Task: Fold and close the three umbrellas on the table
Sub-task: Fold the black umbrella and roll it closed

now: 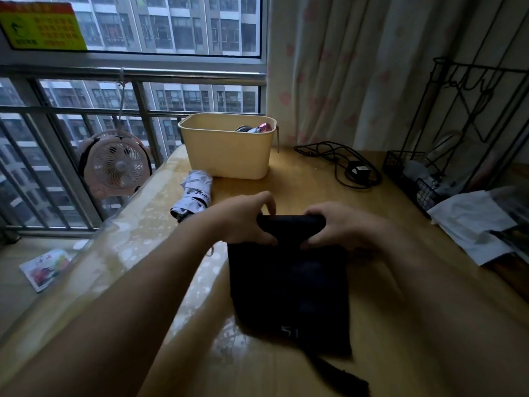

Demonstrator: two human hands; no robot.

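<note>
A black umbrella (pixel 289 285) lies on the wooden table (pixel 372 296), its cloth spread flat toward me and its handle end (pixel 340 376) at the near edge. My left hand (pixel 246 219) and my right hand (pixel 340 224) both grip the far end of it, where the cloth is rolled into a thick band. A grey-white umbrella (pixel 193 193), folded and crumpled, rests to the left behind my left hand. A pinkish umbrella (pixel 256 128) pokes out of the cream basket (pixel 226 150) at the back.
A black cable with a charger (pixel 347 164) lies at the back right. A black wire rack (pixel 446 156) and white papers (pixel 472 227) fill the right side. A small pink fan (pixel 117 164) hangs on the window railing left of the table. A leaflet (pixel 45 269) lies on the floor.
</note>
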